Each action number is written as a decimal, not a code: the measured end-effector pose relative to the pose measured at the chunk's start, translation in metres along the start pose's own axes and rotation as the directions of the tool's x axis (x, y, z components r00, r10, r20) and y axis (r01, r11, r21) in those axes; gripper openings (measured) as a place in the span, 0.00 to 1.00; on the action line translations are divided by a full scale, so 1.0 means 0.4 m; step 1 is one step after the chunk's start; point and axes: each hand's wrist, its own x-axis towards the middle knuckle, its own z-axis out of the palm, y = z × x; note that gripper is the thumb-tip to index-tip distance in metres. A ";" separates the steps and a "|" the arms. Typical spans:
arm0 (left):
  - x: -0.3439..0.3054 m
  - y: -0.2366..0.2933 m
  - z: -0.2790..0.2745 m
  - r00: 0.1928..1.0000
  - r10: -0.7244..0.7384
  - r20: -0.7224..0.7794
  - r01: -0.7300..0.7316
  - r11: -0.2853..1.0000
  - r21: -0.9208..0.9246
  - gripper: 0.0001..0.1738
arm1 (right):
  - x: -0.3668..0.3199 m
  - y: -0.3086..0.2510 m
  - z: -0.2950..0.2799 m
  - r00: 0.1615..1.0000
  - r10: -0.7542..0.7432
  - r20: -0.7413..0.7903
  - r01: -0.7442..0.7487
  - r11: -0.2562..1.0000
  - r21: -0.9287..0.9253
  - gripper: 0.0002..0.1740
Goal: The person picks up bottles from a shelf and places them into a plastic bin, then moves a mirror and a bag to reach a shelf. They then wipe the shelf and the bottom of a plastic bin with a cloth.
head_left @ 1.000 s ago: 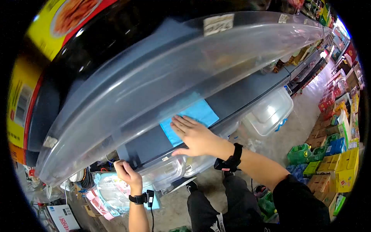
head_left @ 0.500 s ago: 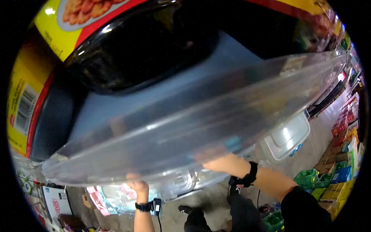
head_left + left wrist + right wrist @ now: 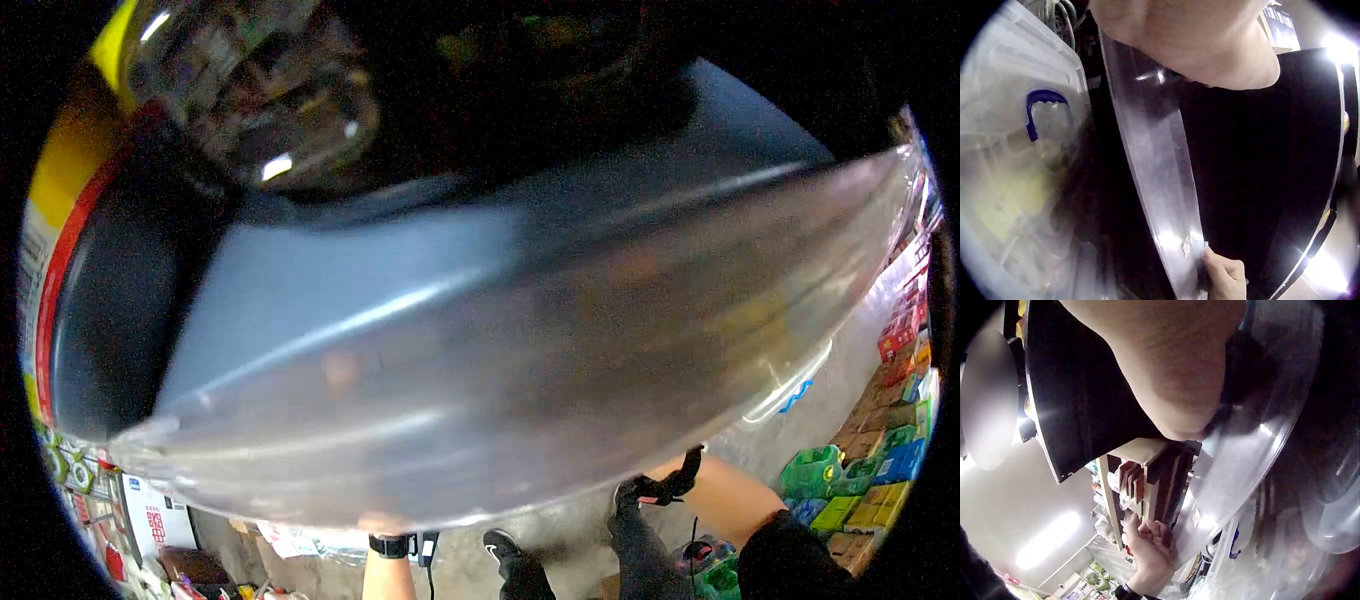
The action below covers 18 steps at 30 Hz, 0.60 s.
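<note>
A clear plastic guard (image 3: 560,350) runs along the front of the dark shelf (image 3: 330,265) and fills much of the head view. My left hand (image 3: 1150,550) curls its fingers at the shelf's near end, beside the guard; the head view shows only a sliver of it under the guard. In the left wrist view my right hand (image 3: 1227,278) is at the guard's edge, thumb bent, with a scrap of blue cloth (image 3: 1205,245) at the thumb tip. The guard hides most of that hand and the cloth from the head view.
Shiny black and yellow packaging (image 3: 80,230) stands close at the upper left. A translucent bin with a blue handle (image 3: 1047,100) is under the shelf. Boxes and green bottles (image 3: 812,470) line the floor at the right. A white box (image 3: 158,515) is at the lower left.
The head view has come closer to the shelf, and the guard now covers the hands. Earlier the right hand lay flat on the blue cloth on the shelf; it has shifted toward the guard.
</note>
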 end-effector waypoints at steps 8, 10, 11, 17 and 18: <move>0.013 0.045 0.016 0.938 -0.340 0.059 0.335 0.853 -0.400 0.25 | -0.030 0.004 0.014 0.988 0.120 -0.099 -0.109 0.988 0.111 0.20; 0.031 0.039 0.000 0.937 -0.345 0.049 0.339 0.869 -0.360 0.25 | -0.013 0.000 0.029 0.985 0.084 -0.153 -0.069 0.992 0.102 0.19; 0.033 0.043 -0.007 0.934 -0.355 0.037 0.344 0.869 -0.356 0.26 | -0.014 -0.006 0.027 0.985 0.078 -0.154 -0.061 0.992 0.109 0.19; 0.013 0.004 0.023 0.926 -0.376 0.033 0.357 0.843 -0.402 0.25 | 0.014 0.014 -0.013 0.909 0.374 -0.184 -0.255 0.848 0.464 0.16; 0.016 0.010 0.023 0.923 -0.385 0.019 0.362 0.849 -0.384 0.25 | 0.026 0.005 -0.061 0.845 0.534 -0.008 -0.434 0.695 0.573 0.17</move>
